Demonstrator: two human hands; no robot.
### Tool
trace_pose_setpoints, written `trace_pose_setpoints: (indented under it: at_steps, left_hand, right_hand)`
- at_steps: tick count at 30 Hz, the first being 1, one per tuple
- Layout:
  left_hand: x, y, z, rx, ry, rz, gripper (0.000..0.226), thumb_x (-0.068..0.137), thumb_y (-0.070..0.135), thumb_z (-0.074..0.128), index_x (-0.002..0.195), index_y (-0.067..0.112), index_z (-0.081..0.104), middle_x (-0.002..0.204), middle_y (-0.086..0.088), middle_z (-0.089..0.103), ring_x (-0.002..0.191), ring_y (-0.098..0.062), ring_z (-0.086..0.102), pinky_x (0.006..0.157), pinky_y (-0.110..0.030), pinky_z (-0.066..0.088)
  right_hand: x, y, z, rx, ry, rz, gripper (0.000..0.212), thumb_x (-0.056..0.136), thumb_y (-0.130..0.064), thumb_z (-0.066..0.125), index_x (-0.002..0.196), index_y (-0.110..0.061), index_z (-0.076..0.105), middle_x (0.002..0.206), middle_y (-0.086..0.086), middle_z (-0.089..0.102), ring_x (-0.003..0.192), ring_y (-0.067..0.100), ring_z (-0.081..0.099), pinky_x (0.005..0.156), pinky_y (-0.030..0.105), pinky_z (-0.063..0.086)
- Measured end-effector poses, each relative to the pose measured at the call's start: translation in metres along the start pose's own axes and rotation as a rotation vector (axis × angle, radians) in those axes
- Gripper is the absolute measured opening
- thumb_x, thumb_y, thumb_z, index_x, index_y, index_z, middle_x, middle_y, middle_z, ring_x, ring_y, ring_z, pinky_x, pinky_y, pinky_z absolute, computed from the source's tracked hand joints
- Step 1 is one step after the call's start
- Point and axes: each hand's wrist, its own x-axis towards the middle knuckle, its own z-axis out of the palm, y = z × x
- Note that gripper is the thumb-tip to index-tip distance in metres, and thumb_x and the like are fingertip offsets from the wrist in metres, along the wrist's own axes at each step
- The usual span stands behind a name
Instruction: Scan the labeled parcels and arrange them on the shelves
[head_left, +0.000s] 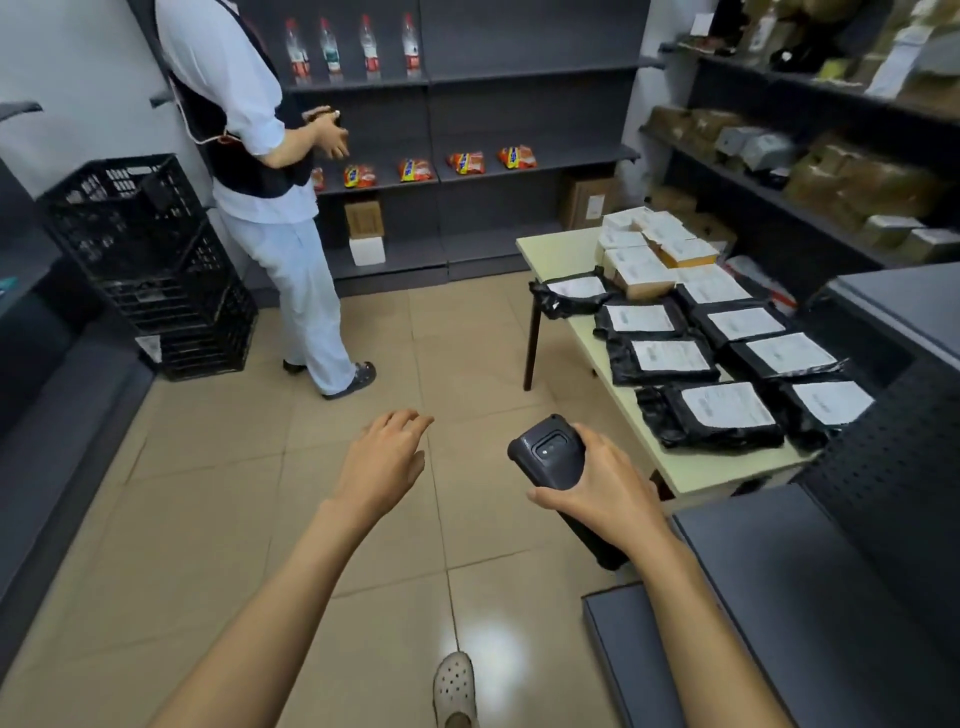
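Observation:
My right hand (602, 493) grips a black handheld scanner (550, 449) over the floor, left of the pale table (561, 249). My left hand (384, 457) hovers open beside it, fingers relaxed, holding nothing. On the table lie several black plastic parcels with white labels; the nearest one (711, 415) sits by the front edge. Behind them are several small labeled cardboard boxes (649, 249). Dark shelves (779, 202) on the right wall hold brown and grey parcels.
A person in white trousers and a dark vest (270, 208) stands at the back shelves (467, 171) with bottles and orange snack packs. Stacked black crates (145, 260) stand at left. Dark shelf boards (779, 597) lie low at right. Tiled floor (311, 519) stretches ahead.

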Motion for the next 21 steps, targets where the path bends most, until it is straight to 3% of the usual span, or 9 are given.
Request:
trace_pose_setpoints:
  at_steps: [3, 6, 12, 16, 21]
  left_hand:
    - [0.098, -0.039, 0.000, -0.009, -0.011, 0.053, 0.048, 0.094, 0.024, 0.058, 0.141, 0.021, 0.047, 0.139, 0.001, 0.050, 0.127, -0.025, 0.046, 0.089, -0.039, 0.048]
    - [0.192, -0.054, 0.005, -0.010, -0.037, 0.127, 0.048, 0.094, 0.029, 0.060, 0.140, 0.018, 0.049, 0.137, -0.002, 0.054, 0.121, -0.028, 0.051, 0.089, -0.041, 0.049]
    - [0.326, -0.038, 0.051, -0.052, -0.164, 0.247, 0.049, 0.094, 0.031, 0.058, 0.141, 0.019, 0.047, 0.136, -0.001, 0.053, 0.124, -0.026, 0.048, 0.094, -0.040, 0.046]
    - [0.421, -0.024, 0.079, -0.068, -0.212, 0.310, 0.049, 0.093, 0.026, 0.059, 0.140, 0.017, 0.048, 0.139, -0.002, 0.050, 0.123, -0.028, 0.049, 0.094, -0.041, 0.046]
    - [0.555, 0.003, 0.091, -0.068, -0.228, 0.380, 0.050, 0.096, 0.032, 0.056, 0.143, 0.023, 0.043, 0.141, 0.004, 0.046, 0.127, -0.023, 0.045, 0.093, -0.039, 0.047]
  right_hand:
    - [0.081, -0.020, -0.007, 0.019, 0.032, 0.038, 0.089, 0.053, -0.069, 0.069, 0.132, -0.034, 0.045, 0.121, -0.008, 0.056, 0.109, 0.021, 0.059, 0.091, 0.045, 0.051]
    - [0.146, -0.025, -0.017, 0.031, 0.072, 0.122, 0.087, 0.057, -0.067, 0.072, 0.132, -0.034, 0.045, 0.121, -0.009, 0.056, 0.109, 0.020, 0.059, 0.090, 0.042, 0.051]
    - [0.254, -0.004, -0.023, 0.006, 0.066, 0.279, 0.077, 0.064, -0.060, 0.079, 0.129, -0.032, 0.049, 0.116, -0.007, 0.056, 0.101, 0.017, 0.058, 0.074, 0.032, 0.042]
    - [0.340, 0.021, -0.033, -0.004, 0.065, 0.339, 0.085, 0.059, -0.067, 0.074, 0.131, -0.032, 0.047, 0.116, -0.007, 0.056, 0.101, 0.018, 0.060, 0.080, 0.038, 0.053]
    - [0.462, 0.047, -0.080, 0.032, 0.129, 0.366, 0.095, 0.070, -0.060, 0.079, 0.147, -0.024, 0.038, 0.134, -0.004, 0.053, 0.117, 0.021, 0.057, 0.086, 0.037, 0.050]
